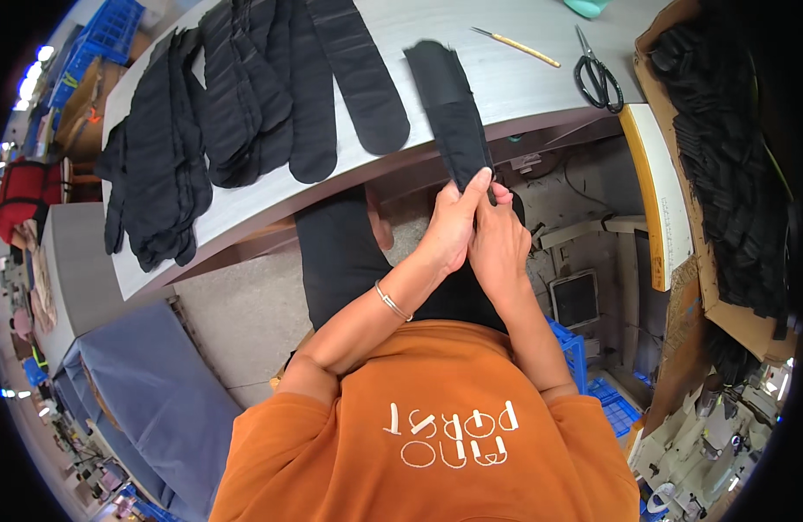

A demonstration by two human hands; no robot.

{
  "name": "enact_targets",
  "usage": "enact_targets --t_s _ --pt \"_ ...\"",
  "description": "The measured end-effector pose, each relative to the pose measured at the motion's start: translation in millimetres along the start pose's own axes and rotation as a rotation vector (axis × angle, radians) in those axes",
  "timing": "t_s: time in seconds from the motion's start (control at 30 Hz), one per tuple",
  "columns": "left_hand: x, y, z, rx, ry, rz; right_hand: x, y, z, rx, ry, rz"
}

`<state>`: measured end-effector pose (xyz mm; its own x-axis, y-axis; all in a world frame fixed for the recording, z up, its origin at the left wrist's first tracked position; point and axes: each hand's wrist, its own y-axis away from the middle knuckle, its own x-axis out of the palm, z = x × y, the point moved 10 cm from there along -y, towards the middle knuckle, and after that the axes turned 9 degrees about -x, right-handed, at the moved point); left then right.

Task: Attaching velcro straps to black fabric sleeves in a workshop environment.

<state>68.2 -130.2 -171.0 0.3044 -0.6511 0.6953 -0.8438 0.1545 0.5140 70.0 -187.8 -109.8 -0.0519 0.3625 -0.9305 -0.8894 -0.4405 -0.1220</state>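
Note:
A long black fabric strip (pixel 454 122) runs from the table's front edge down to my hands, its far end lying on the tabletop. My left hand (pixel 458 213) grips its near end, thumb pressed on the cloth. Close against it, my right hand (pixel 500 230) is closed on the same end, fingers curled. What lies between the fingertips is partly hidden. Left of this strip, a rounded black strip (pixel 366 87) lies flat, beside overlapping piles of similar black strips (pixel 245 96).
On the grey table (pixel 506 87) lie scissors (pixel 598 83) with black handles and a thin wooden-handled tool (pixel 516 47). To the right, a cardboard box (pixel 710 291) holds many black pieces, beside a yellow-edged white board (pixel 662 191). Blue crates (pixel 614 407) stand below.

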Motion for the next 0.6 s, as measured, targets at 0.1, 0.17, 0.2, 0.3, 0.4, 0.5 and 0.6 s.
enact_targets --t_s 0.1,0.17,0.2,0.3,0.4,0.5,0.6 --pt "-4 -2 -13 0.030 -0.179 0.025 8 -3 -1 0.043 -0.023 0.115" --pt "0 1 -30 0.050 -0.132 0.006 -9 0 9 0.018 0.001 0.116" --pt "3 3 -42 0.072 -0.086 -0.010 -15 3 16 -0.007 0.026 0.113" --pt "3 -2 -44 0.077 0.025 -0.076 -11 13 18 0.026 0.030 0.175" --pt "16 4 -13 0.030 0.076 -0.029 -12 5 8 -0.011 0.023 0.064" --pt "9 -2 -22 0.022 0.098 0.022 -4 -6 6 -0.032 -0.030 0.087" --pt "8 -9 -34 -0.052 0.090 0.032 -10 -12 9 0.049 -0.058 0.196"
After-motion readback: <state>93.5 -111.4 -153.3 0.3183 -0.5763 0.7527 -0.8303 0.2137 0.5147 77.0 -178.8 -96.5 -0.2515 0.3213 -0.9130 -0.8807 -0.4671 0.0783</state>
